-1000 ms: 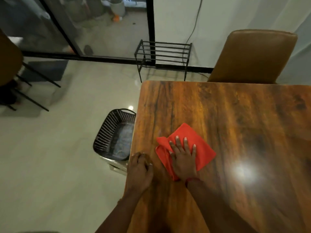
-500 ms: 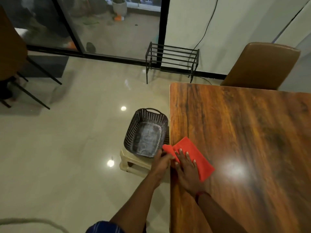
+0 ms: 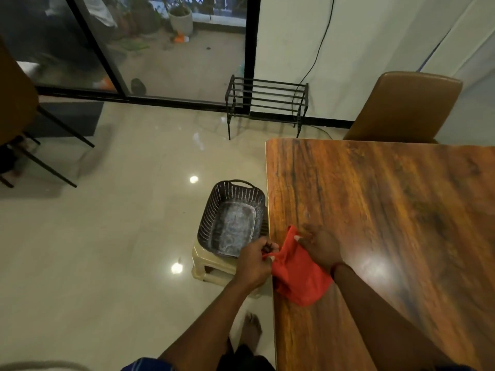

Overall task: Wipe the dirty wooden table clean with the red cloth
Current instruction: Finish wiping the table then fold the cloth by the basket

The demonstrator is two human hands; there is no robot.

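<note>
The red cloth (image 3: 296,274) is bunched at the left edge of the wooden table (image 3: 388,210), partly lifted off the top. My right hand (image 3: 320,246) grips the cloth's upper part over the table. My left hand (image 3: 254,262) is just off the table's edge, fingers curled, touching the cloth's left corner; something small and dark seems cupped in its fingers, too small to tell what.
A dark perforated basket (image 3: 231,218) sits on a low beige stool (image 3: 211,269) right beside the table's left edge. A brown chair (image 3: 404,105) stands behind the table. A black metal rack (image 3: 266,99) is by the wall. My bare foot (image 3: 251,329) is on the floor.
The cloth slid from flat on the table to its left edge and is now gathered up. My left hand moved off the edge below it. The view shifted left.
</note>
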